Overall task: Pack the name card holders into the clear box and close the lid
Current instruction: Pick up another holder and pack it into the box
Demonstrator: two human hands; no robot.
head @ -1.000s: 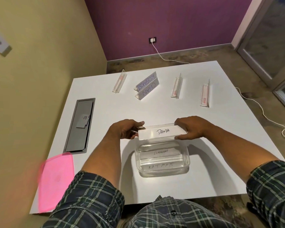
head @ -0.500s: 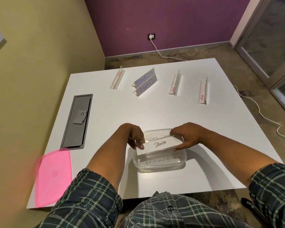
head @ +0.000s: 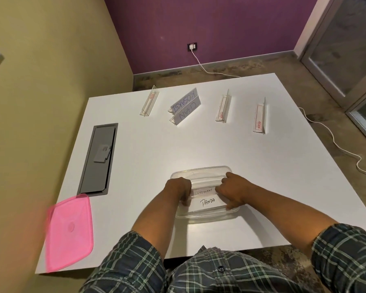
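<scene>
The clear box [head: 201, 171] stands on the white table near its front edge. Inside it lies a card holder marked PANDA [head: 207, 202], with one marked ELEPHANT [head: 203, 191] just behind it. My left hand [head: 179, 190] holds the PANDA holder's left end and my right hand [head: 234, 190] holds its right end, both reaching down into the box with fingers curled. The pink lid [head: 70, 231] lies flat at the table's front left corner. Further back stand two joined holders marked KOSAKSI and CHAN [head: 184, 106] and three clear holders [head: 149, 100] [head: 223, 105] [head: 259, 118].
A grey cable hatch [head: 97, 159] is set into the white table [head: 156, 149] on the left, with a small white card on it. A yellow wall runs close along the left side. A white cable [head: 334, 142] trails over the floor on the right.
Both hands have lowered the PANDA holder from above the box's far rim down into the box, in front of the ELEPHANT holder. It now covers the BATMAN holder.
</scene>
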